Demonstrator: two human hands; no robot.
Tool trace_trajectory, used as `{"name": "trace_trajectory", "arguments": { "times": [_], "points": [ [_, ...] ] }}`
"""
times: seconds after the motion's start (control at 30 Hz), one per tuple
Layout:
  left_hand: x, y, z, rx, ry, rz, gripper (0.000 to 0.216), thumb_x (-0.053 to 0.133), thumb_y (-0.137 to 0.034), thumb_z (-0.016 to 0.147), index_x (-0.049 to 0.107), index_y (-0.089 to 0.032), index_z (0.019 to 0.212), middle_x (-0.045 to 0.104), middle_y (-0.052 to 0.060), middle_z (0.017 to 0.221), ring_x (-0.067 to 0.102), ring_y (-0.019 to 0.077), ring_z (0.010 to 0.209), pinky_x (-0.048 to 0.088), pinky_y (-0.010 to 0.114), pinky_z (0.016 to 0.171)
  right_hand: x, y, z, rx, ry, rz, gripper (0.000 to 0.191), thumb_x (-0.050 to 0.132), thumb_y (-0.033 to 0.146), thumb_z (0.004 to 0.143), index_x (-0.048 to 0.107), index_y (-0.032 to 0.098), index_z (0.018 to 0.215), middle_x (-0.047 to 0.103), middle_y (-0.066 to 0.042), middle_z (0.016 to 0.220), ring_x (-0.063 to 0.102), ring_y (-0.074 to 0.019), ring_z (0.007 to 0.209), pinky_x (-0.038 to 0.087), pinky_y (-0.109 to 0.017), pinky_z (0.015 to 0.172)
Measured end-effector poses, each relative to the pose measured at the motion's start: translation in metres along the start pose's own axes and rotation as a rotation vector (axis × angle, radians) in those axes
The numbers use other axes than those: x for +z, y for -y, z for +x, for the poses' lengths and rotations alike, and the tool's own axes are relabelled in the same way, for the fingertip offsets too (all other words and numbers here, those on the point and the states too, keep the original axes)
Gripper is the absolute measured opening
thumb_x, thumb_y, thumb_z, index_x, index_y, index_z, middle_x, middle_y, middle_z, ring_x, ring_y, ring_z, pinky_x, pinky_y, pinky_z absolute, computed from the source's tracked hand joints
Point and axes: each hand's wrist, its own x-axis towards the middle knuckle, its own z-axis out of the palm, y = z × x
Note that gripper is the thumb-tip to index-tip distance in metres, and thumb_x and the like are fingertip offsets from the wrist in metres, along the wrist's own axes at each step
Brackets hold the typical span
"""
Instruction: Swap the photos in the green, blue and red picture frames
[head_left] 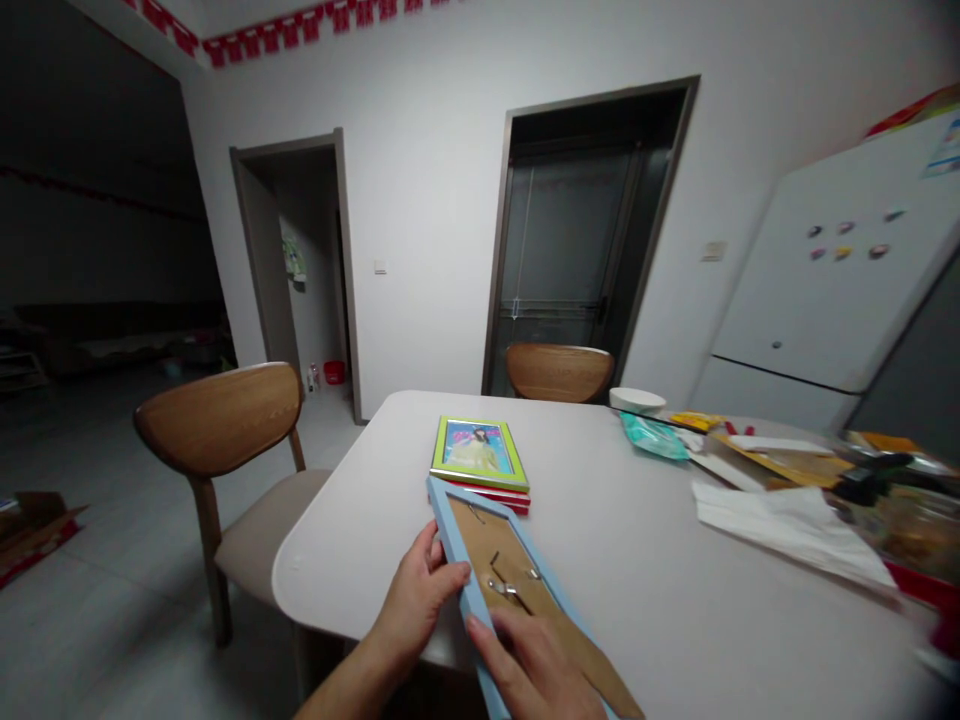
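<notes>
A light blue picture frame (469, 590) is tilted back side up over the near edge of the table, showing its brown backing board (517, 560) with small metal clips. My left hand (420, 590) grips the frame's left side, thumb on top of the rail. My right hand (536, 665) lies across the lower part, thumb at the left rail and fingers on the backing; its fingertips are partly hidden. Just beyond is a stack of frames, a lime green picture frame (517, 462) with a photo on top and red frames (517, 500) below.
On the white table (645, 560), a white bowl (637, 401), a teal packet (654, 437), a white paper sheet (787, 525) and mixed clutter lie at the right. Wooden chairs stand at the left (225, 420) and far side (559, 372). A white fridge (832, 300) is at the right.
</notes>
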Motion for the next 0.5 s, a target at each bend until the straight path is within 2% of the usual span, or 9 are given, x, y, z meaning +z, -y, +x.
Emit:
{"name": "trace_trajectory", "arguments": {
  "times": [0.13, 0.3, 0.4, 0.5],
  "points": [
    [-0.022, 0.018, 0.004, -0.024, -0.082, 0.224, 0.055, 0.059, -0.022, 0.064, 0.039, -0.015, 0.114, 0.058, 0.008, 0.107, 0.055, 0.0232, 0.094, 0.043, 0.03, 0.078, 0.027, -0.001, 0.0, -0.087, 0.067, -0.093, 0.066, 0.047, 0.012, 0.065, 0.029, 0.025, 0.128, 0.057, -0.011, 0.105, 0.054, -0.0249, 0.092, 0.046, -0.037, 0.074],
    [-0.044, 0.031, 0.006, -0.018, -0.225, 0.809, 0.062, 0.054, -0.018, 0.063, 0.035, -0.017, 0.121, 0.056, 0.005, 0.112, 0.053, 0.0205, 0.097, 0.039, 0.027, 0.085, 0.053, 0.009, 0.006, -0.086, 0.082, -0.145, 0.049, 0.049, 0.013, 0.065, 0.048, 0.017, 0.114, 0.058, -0.016, 0.099, 0.053, -0.0266, 0.087, 0.046, -0.04, 0.071],
    [-0.051, 0.031, 0.006, -0.018, -0.23, 1.055, 0.061, 0.055, -0.02, 0.062, 0.038, -0.015, 0.12, 0.053, 0.008, 0.116, 0.047, 0.0225, 0.105, 0.032, 0.029, 0.091, 0.057, 0.019, 0.01, -0.005, 0.145, -0.102, 0.046, 0.053, 0.015, 0.06, 0.054, 0.015, 0.106, 0.059, -0.016, 0.093, 0.054, -0.0269, 0.082, 0.046, -0.041, 0.07],
    [-0.053, 0.029, 0.006, -0.037, -0.236, 1.115, 0.06, 0.054, -0.02, 0.062, 0.04, -0.013, 0.12, 0.049, 0.01, 0.12, 0.041, 0.0233, 0.112, 0.025, 0.032, 0.096, 0.048, 0.023, 0.016, 0.073, 0.25, 0.013, 0.045, 0.058, 0.023, 0.058, 0.055, 0.016, 0.103, 0.06, -0.013, 0.094, 0.053, -0.0259, 0.083, 0.045, -0.041, 0.074]
  ]
}}
